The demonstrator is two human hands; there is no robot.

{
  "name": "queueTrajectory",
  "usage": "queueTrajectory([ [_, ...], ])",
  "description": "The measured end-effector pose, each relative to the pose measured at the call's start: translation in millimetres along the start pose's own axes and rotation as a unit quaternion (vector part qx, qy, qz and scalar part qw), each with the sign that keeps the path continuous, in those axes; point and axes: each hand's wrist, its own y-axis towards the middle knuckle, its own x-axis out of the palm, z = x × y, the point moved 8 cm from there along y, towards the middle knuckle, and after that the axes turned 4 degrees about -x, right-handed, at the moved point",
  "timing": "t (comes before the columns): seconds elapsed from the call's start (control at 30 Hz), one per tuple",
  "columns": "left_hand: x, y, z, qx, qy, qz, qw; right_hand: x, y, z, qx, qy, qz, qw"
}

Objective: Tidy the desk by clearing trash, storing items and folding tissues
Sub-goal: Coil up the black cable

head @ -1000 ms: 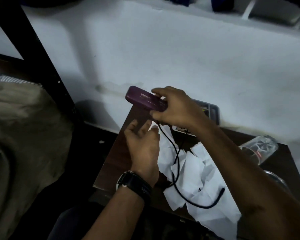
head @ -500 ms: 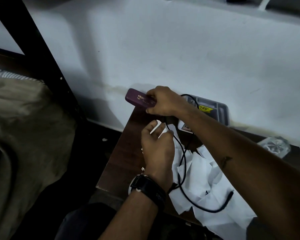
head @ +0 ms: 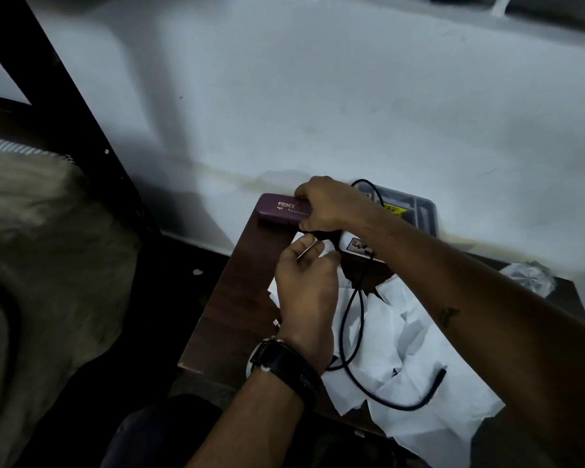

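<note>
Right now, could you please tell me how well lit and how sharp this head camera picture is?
Head view: dim; the white wall and tissues are brightest, the desk dark. Head view: soft shadow on the wall left of the purple case; its PRINCE print is legible. Head view: no glare; the clear object at right is blurred.

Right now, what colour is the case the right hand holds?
The case is dark purple with pale lettering; head view.
</note>
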Motion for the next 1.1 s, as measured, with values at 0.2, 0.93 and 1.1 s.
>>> queueTrajectory([
  [0.2,-5.0,3.9,3.0,0.012,-0.021,0.027,0.999,-3.2,-6.8,1.5,0.002,-0.062,-0.011,0.998],
  [0.93,-7.5,5.6,5.5,0.02,-0.044,0.027,0.998,-67.7,-115.8,85.2,0.252,0.281,0.24,0.894],
  [1.1,-6.2,7.4,4.2,0.024,-0.044,0.022,0.999,-80.2,-127.4,78.9,0.214,0.335,0.271,0.877],
])
